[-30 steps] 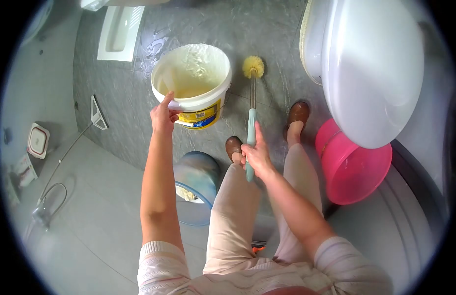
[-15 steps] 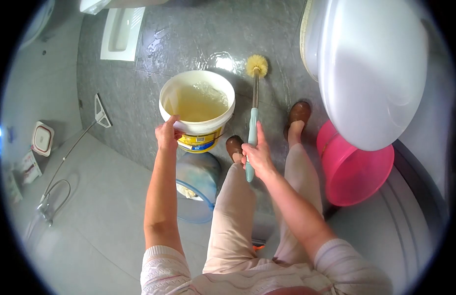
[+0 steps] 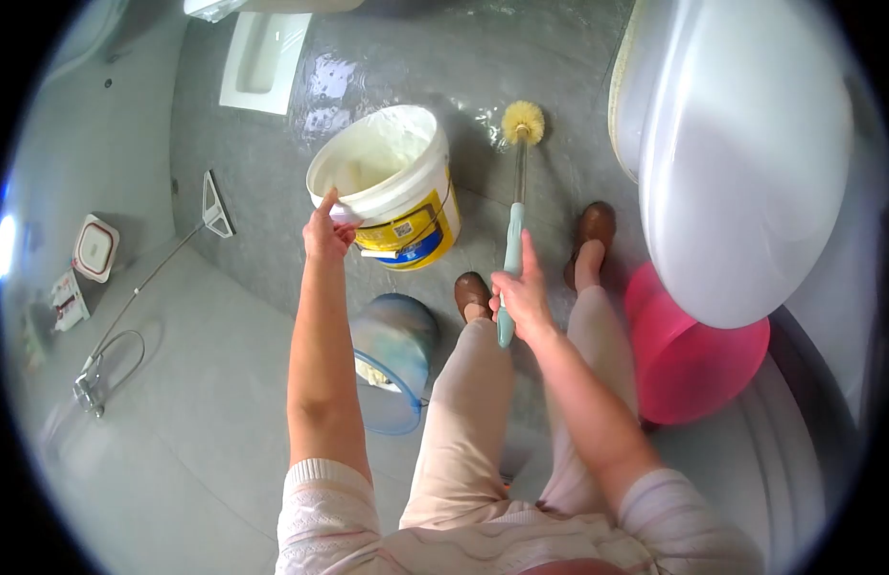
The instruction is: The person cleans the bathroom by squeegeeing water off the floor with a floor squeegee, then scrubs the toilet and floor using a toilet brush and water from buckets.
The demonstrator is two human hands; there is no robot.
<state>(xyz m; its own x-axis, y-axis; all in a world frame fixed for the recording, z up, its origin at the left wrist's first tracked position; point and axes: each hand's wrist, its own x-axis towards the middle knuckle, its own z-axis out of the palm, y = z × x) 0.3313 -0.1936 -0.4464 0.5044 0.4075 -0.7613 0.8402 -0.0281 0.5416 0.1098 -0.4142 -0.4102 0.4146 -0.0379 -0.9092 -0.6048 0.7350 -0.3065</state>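
My left hand (image 3: pixel 327 232) is closed on the near left rim of a white bucket (image 3: pixel 442 172) with a yellow and blue label. The bucket tips away from me, and its pale inner wall shows; how much liquid is left inside I cannot tell. In my right hand (image 3: pixel 524 299) is a toilet brush (image 3: pixel 514 240) with a pale green handle and metal shaft, the index finger stretched along the grip. Its round yellow bristle head (image 3: pixel 523 123) points away from me, above or against the floor, right of the bucket.
Wet grey floor (image 3: pixel 358 72) shines beyond the bucket. A squat toilet pan (image 3: pixel 264 65) lies at the upper left, a white toilet (image 3: pixel 751 163) stands right. Nearer me are a blue bucket (image 3: pixel 394 331) and a pink tub (image 3: pixel 703 374). A squeegee (image 3: pixel 214 206) leans left.
The bucket has gone from nearly upright, with yellowish water in it, to tilted away from me, showing more of its label side. My right hand still holds the brush in much the same pose.
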